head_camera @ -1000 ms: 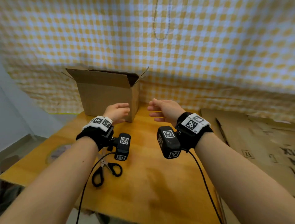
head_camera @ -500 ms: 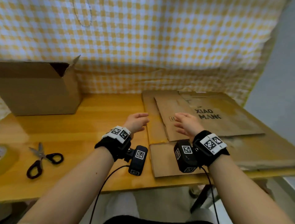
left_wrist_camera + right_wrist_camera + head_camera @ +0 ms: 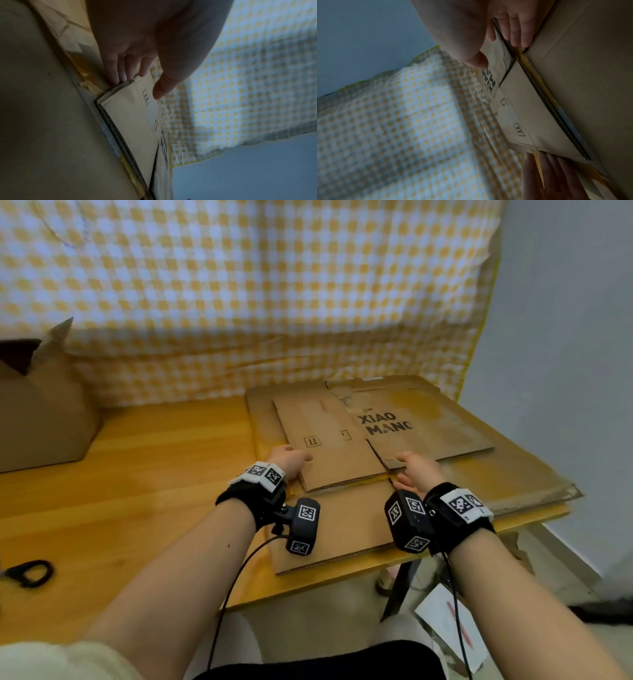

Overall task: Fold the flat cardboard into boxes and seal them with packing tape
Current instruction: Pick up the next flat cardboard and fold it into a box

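A flat cardboard (image 3: 329, 446) printed "XIAO MANG" lies on top of a stack of larger flat sheets (image 3: 342, 529) at the right end of the wooden table (image 3: 154, 474). My left hand (image 3: 291, 460) touches its near left corner. In the left wrist view, the left hand (image 3: 139, 83) has straight fingers (image 3: 120, 75) against the sheet's edge, with the thumb hovering above the printed face. My right hand (image 3: 411, 470) is at the near edge of the right flap. The right hand (image 3: 500, 54) lays its fingers (image 3: 517, 33) along that edge, thumb raised above it.
An assembled open-topped box (image 3: 41, 419) stands at the table's back left. Black-handled scissors (image 3: 30, 573) lie near the front left edge. A yellow checked cloth (image 3: 274, 285) hangs behind the table, and a grey wall (image 3: 565, 371) stands close on the right.
The view has swung right, from the open box to the cardboard stack. Both hands have moved forward from above the stack down to the near edge of the top sheet.
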